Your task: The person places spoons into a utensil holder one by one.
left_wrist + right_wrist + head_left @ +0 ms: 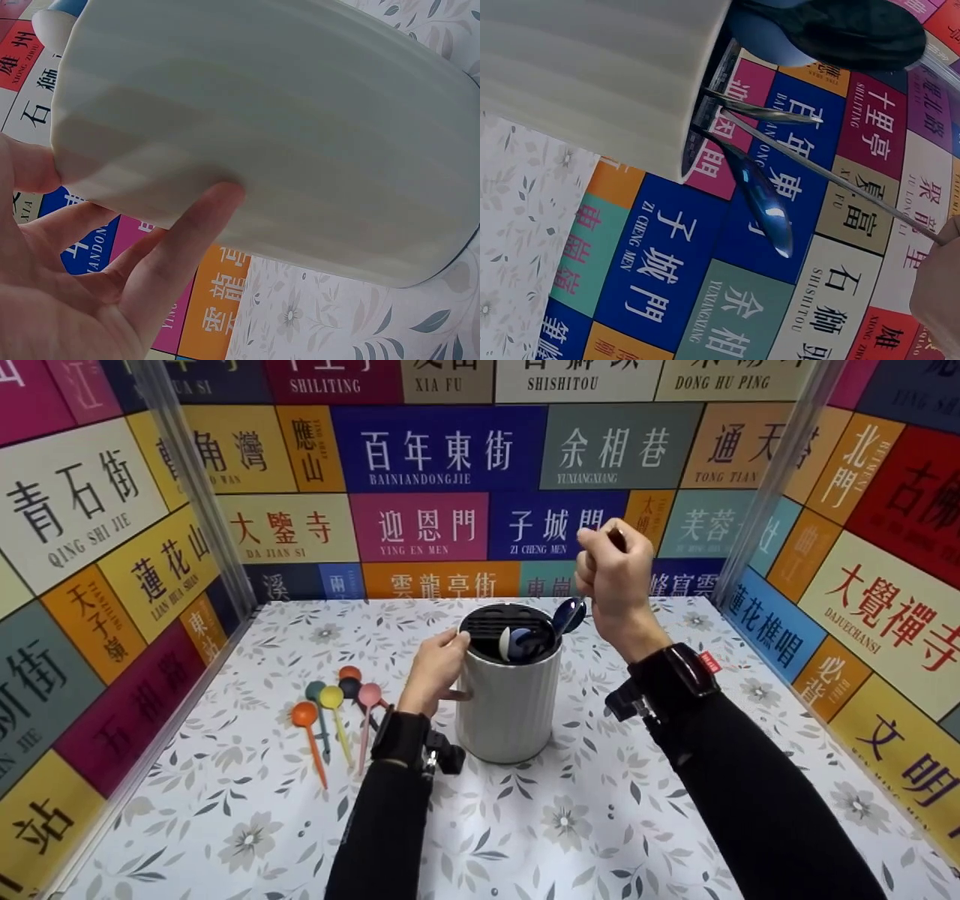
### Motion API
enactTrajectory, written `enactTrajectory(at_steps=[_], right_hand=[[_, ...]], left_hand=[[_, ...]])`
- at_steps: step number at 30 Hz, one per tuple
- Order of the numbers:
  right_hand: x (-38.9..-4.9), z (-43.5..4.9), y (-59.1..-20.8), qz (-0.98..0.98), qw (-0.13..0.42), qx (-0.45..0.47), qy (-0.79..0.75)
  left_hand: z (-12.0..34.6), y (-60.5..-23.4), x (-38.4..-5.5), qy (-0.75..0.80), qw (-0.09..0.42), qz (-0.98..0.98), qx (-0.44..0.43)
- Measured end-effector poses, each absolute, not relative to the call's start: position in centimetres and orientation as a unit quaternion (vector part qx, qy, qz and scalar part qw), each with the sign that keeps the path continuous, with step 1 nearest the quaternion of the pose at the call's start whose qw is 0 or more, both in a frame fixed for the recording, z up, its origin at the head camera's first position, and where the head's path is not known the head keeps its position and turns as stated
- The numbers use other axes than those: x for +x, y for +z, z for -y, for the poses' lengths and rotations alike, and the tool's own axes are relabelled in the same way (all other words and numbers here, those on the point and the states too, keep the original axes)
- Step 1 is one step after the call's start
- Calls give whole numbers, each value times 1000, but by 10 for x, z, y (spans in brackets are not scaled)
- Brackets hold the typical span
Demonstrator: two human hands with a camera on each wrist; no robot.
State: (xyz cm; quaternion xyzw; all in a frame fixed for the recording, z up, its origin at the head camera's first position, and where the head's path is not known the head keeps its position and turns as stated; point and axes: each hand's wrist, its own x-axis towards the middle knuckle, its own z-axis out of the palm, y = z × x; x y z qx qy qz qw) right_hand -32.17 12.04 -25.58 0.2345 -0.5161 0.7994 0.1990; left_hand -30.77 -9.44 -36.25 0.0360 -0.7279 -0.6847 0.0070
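Observation:
A pale ribbed utensil holder [506, 705] with a black slotted top [487, 622] stands upright on the table. My left hand [435, 671] steadies its left side, fingers at the rim and one pressing the wall in the left wrist view. Above the holder's right edge, my right hand [616, 577] grips a thin-handled metal utensil [832, 174] in a fist; its handle slants down to the opening. The fist hides most of its upper end. A shiny blue spoon [761, 199] leans out beside it, and a black spoon [862, 34] also sticks out of the top.
Left of the holder lie several coloured spoons, among them an orange spoon [304, 714], a yellow spoon [331, 697] and a pink spoon [369, 694]. Walls of coloured signs [439, 446] enclose the flower-patterned table [562, 847] at the back and both sides.

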Motion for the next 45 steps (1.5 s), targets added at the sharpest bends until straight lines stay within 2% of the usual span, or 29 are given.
enactTrajectory(at_steps=[8, 23, 32, 37, 45], right_hand=[[-326, -110, -275, 529, 180, 232, 796], [-332, -103, -304, 583, 114, 208, 777], [-332, -111, -305, 656, 146, 195, 715], [-332, -118, -300, 668, 160, 223, 692], [-333, -134, -298, 711, 226, 218, 629]], left_hand=[[95, -361, -307, -683, 7, 730, 35], [95, -361, -306, -678, 5, 734, 32], [95, -363, -308, -677, 6, 735, 34], [94, -363, -308, -674, 5, 738, 38], [95, -362, -307, -671, 7, 740, 41]])
